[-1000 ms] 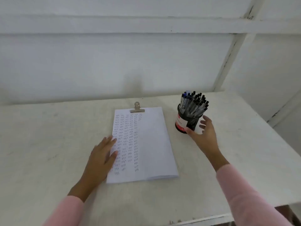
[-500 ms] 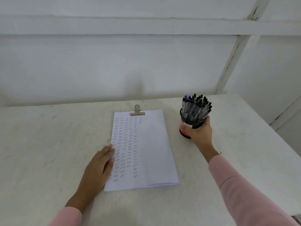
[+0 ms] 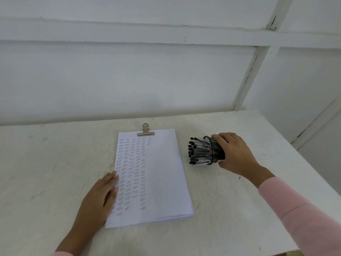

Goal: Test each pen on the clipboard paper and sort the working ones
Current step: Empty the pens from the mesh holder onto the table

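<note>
Since half a second ago the pen cup (image 3: 216, 152) has gone from upright to tipped on its side, its mouth now turned toward the paper (image 3: 162, 172). The left hand (image 3: 99, 196) has stayed in place.

Condition at present: the right hand (image 3: 234, 154) grasps the pen cup, with fingers curled over the top of its black mesh wall and the thumb under it. The pens (image 3: 198, 152) project from the mouth in a bundle, and none is seen to have left the cup. Whether the cup rests on the desk (image 3: 46, 163) or is held just above it cannot be told. It lies toward the desk's right edge, beside the paper but apart from it.

The left hand lies flat on the paper's left margin with its fingers straight, pressing the sheet down. The paper sits at mid-desk with its clip (image 3: 145, 131) toward the far edge. Rows of small test marks fill its left half, and its right half is bare.

Assessment: the step in hand appears to be emptying the pens onto the desk, before any testing of this batch. No sorted group is visible yet.

Next move, as judged: the cup must be tilted further or drawn back so that the pens slide out beside the paper. Care is needed that they neither roll toward the right edge nor scatter across the sheet. One pen is then to be picked up for trial on the bare half.
</note>
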